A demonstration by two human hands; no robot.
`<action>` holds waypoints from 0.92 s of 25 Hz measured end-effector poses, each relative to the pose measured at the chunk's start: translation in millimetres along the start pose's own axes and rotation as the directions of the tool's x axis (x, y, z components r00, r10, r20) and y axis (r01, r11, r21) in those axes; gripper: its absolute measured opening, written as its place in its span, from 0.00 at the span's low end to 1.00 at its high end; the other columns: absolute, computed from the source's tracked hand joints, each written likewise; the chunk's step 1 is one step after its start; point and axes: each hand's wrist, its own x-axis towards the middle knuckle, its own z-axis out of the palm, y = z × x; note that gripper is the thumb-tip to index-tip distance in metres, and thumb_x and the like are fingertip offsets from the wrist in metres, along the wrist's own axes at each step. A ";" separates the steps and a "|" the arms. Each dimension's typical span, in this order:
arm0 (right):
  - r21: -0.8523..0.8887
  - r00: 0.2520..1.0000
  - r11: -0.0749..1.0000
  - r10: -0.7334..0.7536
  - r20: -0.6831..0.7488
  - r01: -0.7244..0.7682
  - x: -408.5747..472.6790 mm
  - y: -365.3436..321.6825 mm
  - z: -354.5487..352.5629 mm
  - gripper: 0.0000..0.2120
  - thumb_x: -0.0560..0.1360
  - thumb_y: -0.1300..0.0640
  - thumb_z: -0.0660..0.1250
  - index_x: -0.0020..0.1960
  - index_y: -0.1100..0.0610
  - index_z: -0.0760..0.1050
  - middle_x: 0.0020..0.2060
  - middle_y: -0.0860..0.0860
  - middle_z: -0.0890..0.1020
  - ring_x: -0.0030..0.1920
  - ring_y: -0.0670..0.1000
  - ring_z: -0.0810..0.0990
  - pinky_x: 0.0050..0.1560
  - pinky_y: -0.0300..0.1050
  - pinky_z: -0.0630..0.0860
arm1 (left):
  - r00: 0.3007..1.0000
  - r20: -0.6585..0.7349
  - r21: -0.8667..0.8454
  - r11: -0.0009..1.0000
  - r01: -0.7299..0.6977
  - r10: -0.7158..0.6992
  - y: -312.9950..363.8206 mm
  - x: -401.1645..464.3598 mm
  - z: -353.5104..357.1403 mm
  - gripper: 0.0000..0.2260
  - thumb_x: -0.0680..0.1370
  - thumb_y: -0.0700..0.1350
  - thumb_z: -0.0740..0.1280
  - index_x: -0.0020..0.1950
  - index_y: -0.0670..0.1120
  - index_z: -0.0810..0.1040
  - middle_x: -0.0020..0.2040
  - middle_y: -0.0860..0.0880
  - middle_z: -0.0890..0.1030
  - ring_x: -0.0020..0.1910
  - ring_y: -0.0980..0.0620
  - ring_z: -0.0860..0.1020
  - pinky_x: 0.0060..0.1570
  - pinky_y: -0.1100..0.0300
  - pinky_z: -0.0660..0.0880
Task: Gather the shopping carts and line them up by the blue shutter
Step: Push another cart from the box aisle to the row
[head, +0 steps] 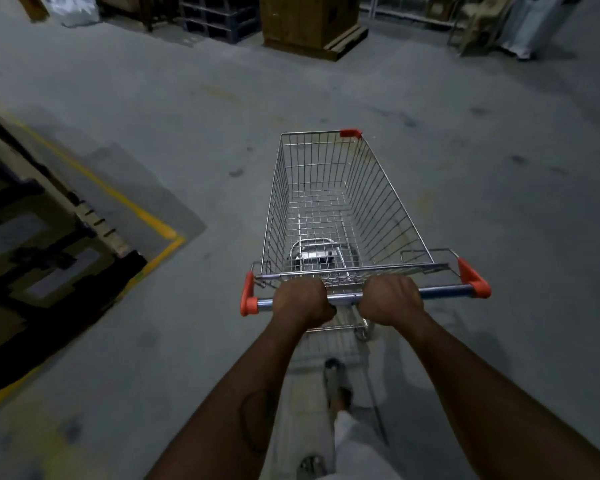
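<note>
An empty wire shopping cart with orange corner caps stands on the grey concrete floor right in front of me, its basket pointing away. My left hand and my right hand are both closed around its blue handle bar, close together near the bar's middle. My feet show under the handle. No blue shutter and no other cart are in view.
A yellow floor line borders stacked goods on pallets at the left. At the far end stand a wooden crate on a pallet, a dark plastic pallet and a chair. Open concrete floor lies ahead and to the right.
</note>
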 end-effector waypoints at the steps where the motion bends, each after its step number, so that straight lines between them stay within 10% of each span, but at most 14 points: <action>1: 0.008 1.000 1.000 0.013 0.005 -0.014 -17.2 4.2 3.8 0.17 0.65 0.45 0.64 0.47 0.54 0.81 0.46 0.53 0.85 0.47 0.57 0.84 0.47 0.47 0.78 | 0.999 0.004 0.009 0.999 -0.033 0.033 7.8 -8.9 4.3 0.17 0.71 0.59 0.68 0.49 0.47 0.80 0.48 0.45 0.83 0.48 0.42 0.82 0.46 0.53 0.77; 23: 0.134 0.840 0.834 0.511 0.182 -0.536 -406.1 146.0 101.8 0.17 0.65 0.48 0.68 0.49 0.56 0.81 0.49 0.54 0.85 0.49 0.57 0.84 0.48 0.47 0.78 | 0.834 0.112 0.174 0.815 -0.552 0.541 242.9 -242.6 86.6 0.14 0.71 0.58 0.66 0.45 0.49 0.80 0.35 0.51 0.72 0.34 0.48 0.72 0.35 0.58 0.70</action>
